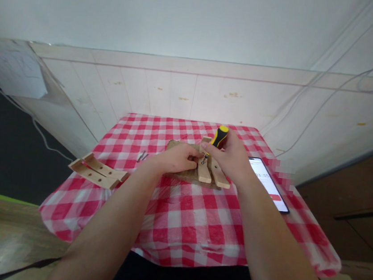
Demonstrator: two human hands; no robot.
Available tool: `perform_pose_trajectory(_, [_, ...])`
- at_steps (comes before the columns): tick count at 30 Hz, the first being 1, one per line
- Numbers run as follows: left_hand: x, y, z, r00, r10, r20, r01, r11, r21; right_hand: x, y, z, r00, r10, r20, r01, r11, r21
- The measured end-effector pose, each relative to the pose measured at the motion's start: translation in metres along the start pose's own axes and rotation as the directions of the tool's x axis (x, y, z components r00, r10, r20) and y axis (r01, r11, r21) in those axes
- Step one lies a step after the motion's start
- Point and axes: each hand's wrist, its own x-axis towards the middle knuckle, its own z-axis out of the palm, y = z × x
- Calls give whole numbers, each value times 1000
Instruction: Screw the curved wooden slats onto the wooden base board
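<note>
My right hand (233, 156) grips the screwdriver (219, 138), tip down at the left slat (204, 174) on the brown board (179, 176). My left hand (179, 157) curls beside that slat; can't tell if it pinches anything. Worktop (184, 220) open from board to near edge. Screws (142, 156) left; two more slats (94, 176) by left edge; phone (266, 185) toward right edge.

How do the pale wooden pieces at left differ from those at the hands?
The pale wooden pieces at left rest on red-and-white checked cloth; the pale wooden pieces at the hands lie on a brown board. The left pieces lie mostly crosswise; the others run roughly toward the person. Neither hand touches the left pieces; at the others, the right hand holds a yellow-and-black screwdriver. Both sets show dark round marks.
</note>
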Motion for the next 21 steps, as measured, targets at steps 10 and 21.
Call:
perform_pose_trajectory(10, [1,-2,1,1000,23,-16,-21,995,101,-5,-8,-4,982,-11,189,-17,989,146])
perform_pose_trajectory(21, [1,2,-1,1000,10,6,-10,994,113,-4,-9,-4,986,12,164,-33,992,125])
